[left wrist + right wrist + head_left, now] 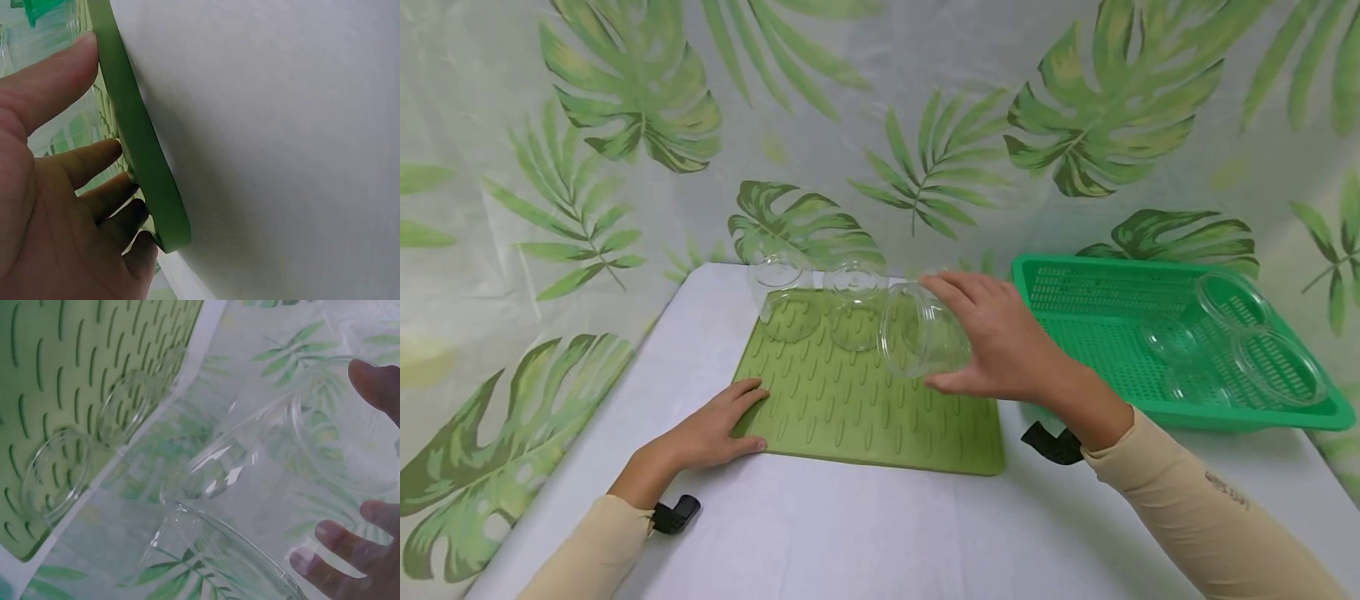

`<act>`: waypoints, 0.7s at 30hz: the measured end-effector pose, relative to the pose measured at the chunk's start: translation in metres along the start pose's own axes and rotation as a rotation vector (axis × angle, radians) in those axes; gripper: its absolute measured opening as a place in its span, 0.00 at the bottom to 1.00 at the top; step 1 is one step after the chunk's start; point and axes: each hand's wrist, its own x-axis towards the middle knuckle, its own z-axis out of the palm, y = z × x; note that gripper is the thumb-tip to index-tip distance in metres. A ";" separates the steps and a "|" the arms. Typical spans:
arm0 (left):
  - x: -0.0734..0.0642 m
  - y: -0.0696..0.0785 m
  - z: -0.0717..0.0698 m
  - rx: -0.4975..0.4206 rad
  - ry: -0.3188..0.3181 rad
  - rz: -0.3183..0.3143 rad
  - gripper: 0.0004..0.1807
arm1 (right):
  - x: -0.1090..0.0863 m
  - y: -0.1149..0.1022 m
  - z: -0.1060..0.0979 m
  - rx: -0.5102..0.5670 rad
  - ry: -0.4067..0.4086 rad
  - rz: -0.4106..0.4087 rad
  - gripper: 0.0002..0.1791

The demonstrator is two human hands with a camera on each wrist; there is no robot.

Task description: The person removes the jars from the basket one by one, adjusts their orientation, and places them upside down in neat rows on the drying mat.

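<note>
Currently, the right hand [1003,337] grips a clear glass vessel [922,335] between curved fingers and thumb, tilted over the green mat [865,412]. The left hand [711,427] (loosely extended, grasping nothing) touches the mat's left edge; other clear vessels [854,310] stand toward its far edge.

Backdrop: pale grey-white curtain [820,142], creased at left, hanging behind the table [850,533] and visible along both its sides. Printed motifs: green monstera leaves [643,96], slender palm fronds [917,190], faint yellow patches [1228,172]. Furniture: said table, dressed in a plain white tablecloth [760,550]. Light: soft, diffuse; blurred grey shadows on the cloth, slight sheen on the curtain's creases.
</note>
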 end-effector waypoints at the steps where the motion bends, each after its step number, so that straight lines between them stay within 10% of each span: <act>1: 0.000 0.000 -0.001 -0.001 0.003 0.001 0.39 | -0.001 0.000 0.000 -0.004 0.003 0.002 0.61; 16: 0.003 0.002 -0.010 -0.065 -0.030 -0.009 0.37 | -0.005 0.003 -0.002 -0.045 -0.029 0.035 0.61; 21: 0.001 0.014 -0.031 -0.037 0.134 -0.004 0.28 | -0.006 0.005 -0.005 -0.043 -0.042 0.056 0.61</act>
